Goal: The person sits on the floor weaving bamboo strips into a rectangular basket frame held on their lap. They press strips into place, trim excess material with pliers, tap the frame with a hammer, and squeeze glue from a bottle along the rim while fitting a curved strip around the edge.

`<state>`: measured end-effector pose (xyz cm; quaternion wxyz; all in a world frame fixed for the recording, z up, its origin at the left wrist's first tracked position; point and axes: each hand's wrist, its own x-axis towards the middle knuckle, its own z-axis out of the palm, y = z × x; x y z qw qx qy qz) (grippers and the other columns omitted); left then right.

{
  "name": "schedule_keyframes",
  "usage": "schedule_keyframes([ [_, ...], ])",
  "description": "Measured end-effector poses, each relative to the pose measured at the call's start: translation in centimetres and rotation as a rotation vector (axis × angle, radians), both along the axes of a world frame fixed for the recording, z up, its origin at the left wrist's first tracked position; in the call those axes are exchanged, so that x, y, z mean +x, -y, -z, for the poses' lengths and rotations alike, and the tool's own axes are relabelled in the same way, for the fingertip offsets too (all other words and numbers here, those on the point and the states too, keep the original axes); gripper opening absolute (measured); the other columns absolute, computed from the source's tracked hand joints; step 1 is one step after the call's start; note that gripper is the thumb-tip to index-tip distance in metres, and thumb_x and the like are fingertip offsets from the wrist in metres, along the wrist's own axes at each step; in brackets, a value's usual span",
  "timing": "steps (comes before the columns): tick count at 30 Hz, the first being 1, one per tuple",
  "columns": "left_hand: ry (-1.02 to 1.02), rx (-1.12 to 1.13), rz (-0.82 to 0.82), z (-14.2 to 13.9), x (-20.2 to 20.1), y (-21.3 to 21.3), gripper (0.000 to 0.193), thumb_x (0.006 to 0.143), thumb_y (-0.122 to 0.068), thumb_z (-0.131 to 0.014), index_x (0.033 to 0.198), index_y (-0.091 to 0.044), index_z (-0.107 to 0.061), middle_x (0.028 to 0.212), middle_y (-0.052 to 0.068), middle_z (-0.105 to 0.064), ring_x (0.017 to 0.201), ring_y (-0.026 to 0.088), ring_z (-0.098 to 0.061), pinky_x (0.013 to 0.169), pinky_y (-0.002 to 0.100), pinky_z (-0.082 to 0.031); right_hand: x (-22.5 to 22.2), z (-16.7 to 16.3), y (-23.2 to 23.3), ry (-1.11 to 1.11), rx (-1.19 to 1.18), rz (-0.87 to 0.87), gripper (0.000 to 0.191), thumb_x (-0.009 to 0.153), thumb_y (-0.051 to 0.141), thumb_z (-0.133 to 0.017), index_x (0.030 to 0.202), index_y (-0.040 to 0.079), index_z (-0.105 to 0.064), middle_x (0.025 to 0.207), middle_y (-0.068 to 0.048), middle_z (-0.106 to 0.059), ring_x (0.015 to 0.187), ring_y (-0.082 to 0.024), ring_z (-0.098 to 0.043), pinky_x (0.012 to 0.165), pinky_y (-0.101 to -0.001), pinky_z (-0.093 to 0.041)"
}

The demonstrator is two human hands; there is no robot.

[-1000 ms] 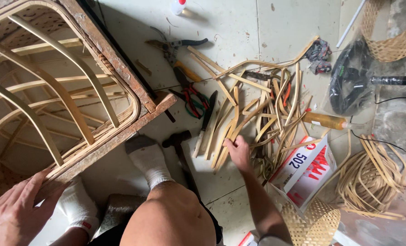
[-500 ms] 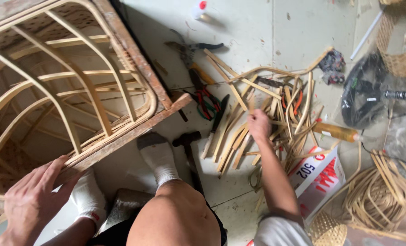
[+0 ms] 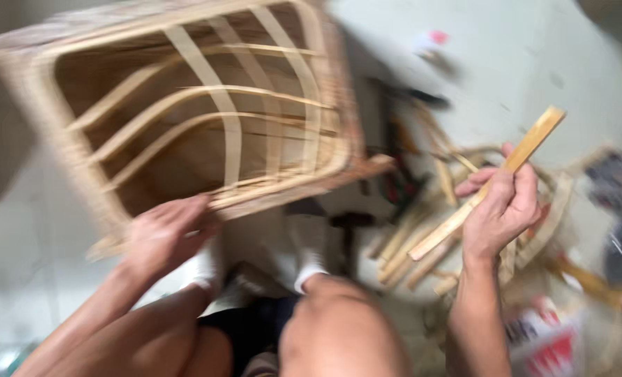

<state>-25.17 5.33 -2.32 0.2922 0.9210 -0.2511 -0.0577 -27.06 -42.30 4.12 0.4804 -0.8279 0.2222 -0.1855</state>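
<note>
Rattan strip, a flat pale slat, is held up off the floor in the right hand on the right side of the head view. It runs on a slant, its upper end up and to the right, well clear of the hand, its lower end down and to the left below the palm. The fingers wrap over the slat about its middle and the thumb lies on the near side, so the hand is closed round it; more of the slat shows below the grip than above. The whole picture is blurred, so finer detail of the grip cannot be told.

Under and behind that hand, a loose heap of cut rattan pieces lies on the pale floor, with dark tools just left of the heap, too smeared to tell apart. A red and white box lies lower right.

On the left, the left hand lies spread and flat, fingers apart, on the lower rim of a large rattan frame whose curved ribs cross its open middle. It presses rather than grips. The frame leans above two white-socked feet, and a bare knee fills the bottom centre. The two hands are well apart, the frame's corner between them.
</note>
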Motion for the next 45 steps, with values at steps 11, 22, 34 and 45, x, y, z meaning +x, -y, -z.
schedule_keyframes([
  [11,0.088,0.012,0.073,2.0,1.2,-2.0,0.043,0.085,-0.028,-0.078,0.116,-0.001,-0.065,0.11,0.014,-0.074,0.092,0.026,-0.074,0.085,0.036,-0.059,16.8,6.0,-32.1,0.076,0.003,-0.585,0.039,0.112,0.015,-0.058,0.15,0.008,-0.055,0.095,-0.005,-0.073,0.069,-0.011,-0.055,0.063,-0.0259,-0.048],
  [22,0.065,0.036,0.045,2.4,0.7,-2.6,0.05,0.081,-0.033,-0.078,0.114,0.002,-0.065,0.11,0.018,-0.074,0.093,0.027,-0.073,0.088,0.036,-0.058,16.2,7.4,-35.5,0.208,-0.094,-0.658,0.035,0.118,0.012,-0.054,0.153,0.014,-0.048,0.12,-0.009,-0.073,0.097,-0.016,-0.07,0.087,-0.0292,-0.058],
  [34,0.024,-0.081,0.07,-0.8,3.5,-3.3,0.043,0.083,-0.03,-0.08,0.112,0.0,-0.066,0.105,0.017,-0.073,0.084,0.027,-0.071,0.08,0.037,-0.058,17.0,5.5,-35.6,-0.019,-0.293,-0.678,0.042,0.112,0.018,-0.058,0.152,0.015,-0.052,0.079,-0.004,-0.063,0.068,-0.015,-0.062,0.06,-0.0317,-0.056],
  [45,0.332,0.03,0.176,-3.2,23.4,-7.2,0.052,0.104,-0.022,-0.069,0.154,-0.017,-0.058,0.158,0.008,-0.056,0.147,0.032,-0.049,0.12,0.056,-0.031,18.7,-1.3,-37.6,-0.138,-0.319,-0.728,0.042,0.107,0.019,-0.058,0.149,0.011,-0.055,0.088,-0.012,-0.072,0.075,-0.024,-0.07,0.061,-0.0366,-0.058],
])
